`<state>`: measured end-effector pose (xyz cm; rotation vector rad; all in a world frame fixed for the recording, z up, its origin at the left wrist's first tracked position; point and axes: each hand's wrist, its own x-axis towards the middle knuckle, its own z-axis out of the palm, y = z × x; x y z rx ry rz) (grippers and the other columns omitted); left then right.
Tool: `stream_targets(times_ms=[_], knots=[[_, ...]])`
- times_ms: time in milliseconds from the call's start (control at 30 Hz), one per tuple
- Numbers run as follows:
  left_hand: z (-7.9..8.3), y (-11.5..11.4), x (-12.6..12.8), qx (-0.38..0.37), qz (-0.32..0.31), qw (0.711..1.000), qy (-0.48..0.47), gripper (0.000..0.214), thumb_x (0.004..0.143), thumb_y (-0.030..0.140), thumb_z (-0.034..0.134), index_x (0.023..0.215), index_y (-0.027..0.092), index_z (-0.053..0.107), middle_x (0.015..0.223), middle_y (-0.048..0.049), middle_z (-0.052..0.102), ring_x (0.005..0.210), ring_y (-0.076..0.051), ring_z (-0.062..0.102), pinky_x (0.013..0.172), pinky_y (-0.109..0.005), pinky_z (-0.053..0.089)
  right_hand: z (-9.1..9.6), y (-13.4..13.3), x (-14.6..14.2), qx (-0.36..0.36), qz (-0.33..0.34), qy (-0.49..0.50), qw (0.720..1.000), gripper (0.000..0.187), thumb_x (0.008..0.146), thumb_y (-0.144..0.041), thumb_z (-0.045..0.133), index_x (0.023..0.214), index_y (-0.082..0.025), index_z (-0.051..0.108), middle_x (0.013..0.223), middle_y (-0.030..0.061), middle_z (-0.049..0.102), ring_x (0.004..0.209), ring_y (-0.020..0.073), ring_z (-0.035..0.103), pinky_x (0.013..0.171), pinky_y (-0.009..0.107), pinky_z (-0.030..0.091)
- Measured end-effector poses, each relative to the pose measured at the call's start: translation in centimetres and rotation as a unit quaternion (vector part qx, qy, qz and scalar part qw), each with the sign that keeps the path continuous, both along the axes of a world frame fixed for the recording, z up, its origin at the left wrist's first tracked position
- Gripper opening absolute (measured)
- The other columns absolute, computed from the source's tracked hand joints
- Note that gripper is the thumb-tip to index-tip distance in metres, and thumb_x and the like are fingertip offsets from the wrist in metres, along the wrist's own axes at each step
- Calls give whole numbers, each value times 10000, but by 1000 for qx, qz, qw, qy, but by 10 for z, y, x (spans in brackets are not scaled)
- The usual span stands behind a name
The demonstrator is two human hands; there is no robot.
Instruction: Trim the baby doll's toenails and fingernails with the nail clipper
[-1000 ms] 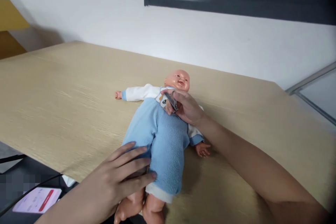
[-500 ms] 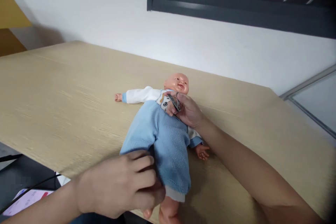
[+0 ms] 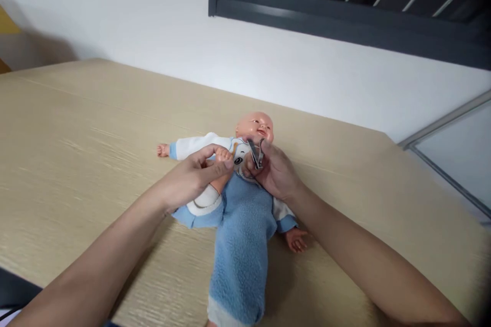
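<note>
A baby doll (image 3: 245,225) in blue trousers and a white top lies on its back on the wooden table (image 3: 95,112). My left hand (image 3: 192,176) grips one of the doll's feet (image 3: 224,155), with that leg bent up toward its chest. In my right hand (image 3: 278,171) is a metal nail clipper (image 3: 254,154), held over the doll's chest just below its chin. A small gap separates the clipper from the raised foot. The doll's other leg stretches toward me, and both its arms lie out to the sides.
Behind the table stands a white wall (image 3: 134,20) with a dark-framed window (image 3: 345,20). A metal-framed panel (image 3: 452,153) is at the right. Something yellow (image 3: 7,23) shows at the far left, and a dark object (image 3: 17,288) lies beyond the table's near left edge.
My left hand has moved up and away from me, raising the doll's foot from the table's near edge to chest height. My right hand keeps the nail clipper near the chest.
</note>
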<state>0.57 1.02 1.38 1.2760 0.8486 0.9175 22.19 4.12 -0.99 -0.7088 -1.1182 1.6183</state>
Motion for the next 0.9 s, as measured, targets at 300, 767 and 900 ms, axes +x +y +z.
stream_targets(times_ms=[300,767,900], knots=[[-15,-22,14,-6,67,997,-49,271,962,431,783,971,201,640,788,33,577,679,-97,470,614,-234,368,13,-25,-27,166,-180,-48,968,281,933,-397,824,1207,-352,783,766,-43,635,621,111,600,575,260,548],[-21,-28,18,7,79,996,-33,241,1012,442,730,1104,231,655,926,14,640,791,-131,515,709,-289,395,16,-25,-37,107,-197,33,974,282,868,-369,898,1095,-283,754,781,-69,763,591,94,697,574,231,634],[-19,-28,19,15,70,997,-38,211,1031,421,712,1103,231,654,897,12,650,846,-153,565,781,-303,432,21,-31,-40,87,-168,37,981,310,882,-381,883,1119,-274,714,754,-77,737,536,101,674,472,224,574]])
